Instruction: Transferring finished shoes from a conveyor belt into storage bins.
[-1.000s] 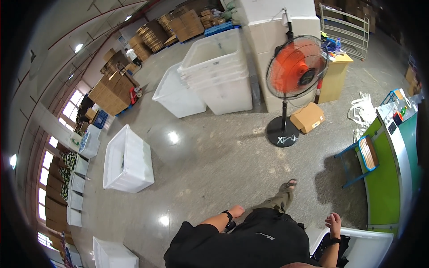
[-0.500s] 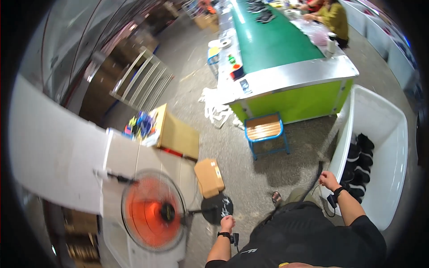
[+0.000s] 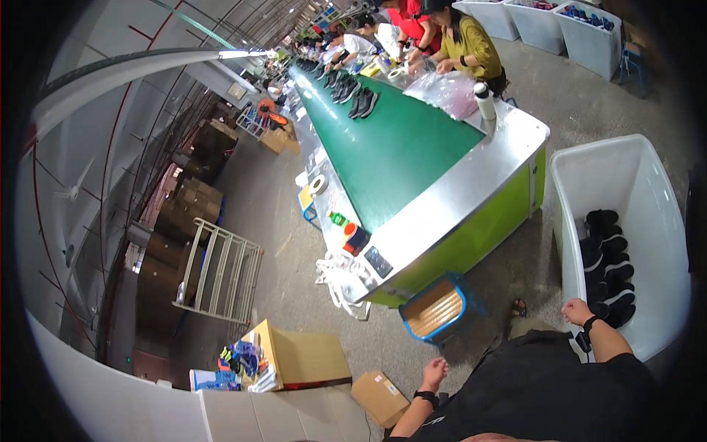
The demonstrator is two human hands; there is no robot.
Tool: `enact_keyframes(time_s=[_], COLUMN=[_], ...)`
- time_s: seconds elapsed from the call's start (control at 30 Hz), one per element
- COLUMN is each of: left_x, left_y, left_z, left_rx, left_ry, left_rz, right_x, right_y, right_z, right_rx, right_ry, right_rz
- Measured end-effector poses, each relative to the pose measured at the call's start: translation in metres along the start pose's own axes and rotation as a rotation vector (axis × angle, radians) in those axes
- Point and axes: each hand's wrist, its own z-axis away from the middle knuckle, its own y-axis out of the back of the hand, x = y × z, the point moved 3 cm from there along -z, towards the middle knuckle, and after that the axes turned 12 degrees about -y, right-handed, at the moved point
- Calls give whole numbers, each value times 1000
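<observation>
Head View: Black Shoes [image 3: 620, 273] in White Bin [image 3: 646, 243]

Lying along the bottom, close to the right hand [image 3: 576, 311] by the rim, half-curled, impossible to tell whether clenched. Farther left, seen between blue-framed stool [image 3: 434, 308] and cardboard box [image 3: 379, 398], the left hand [image 3: 434, 372], equally uncertain. Beyond, a green belt [image 3: 412, 147] with dark footwear [image 3: 363, 103] and co-workers [image 3: 471, 48] alongside.

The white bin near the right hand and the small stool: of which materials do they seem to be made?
White bin: probably moulded plastic, smooth and lightly shiny, with rounded corners.
Stool seat: brown strips suggest varnished wood, though wood-coloured plastic is possible.
Stool frame: likely painted metal, from its slim blue rim.
</observation>
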Motion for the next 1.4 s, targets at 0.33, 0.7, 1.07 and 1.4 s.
enact_keyframes(time_s=[0.33, 0.7, 1.07, 1.4], left_x=[55, 214, 333, 328], left_y=[-48, -57, -76, -52], left_z=[-98, -279, -436, -461], left_rx=[-74, -49, -36, 43], left_ry=[266, -13, 97, 300], left_rz=[143, -111, 257, 355], right_x=[-135, -87, -118, -224], right_y=[93, 76, 68, 69], right_z=[-97, -155, -187, -225], right_rx=[171, 154, 154, 134], right_ry=[155, -78, -384, -374], right_rz=[24, -240, -236, -279])
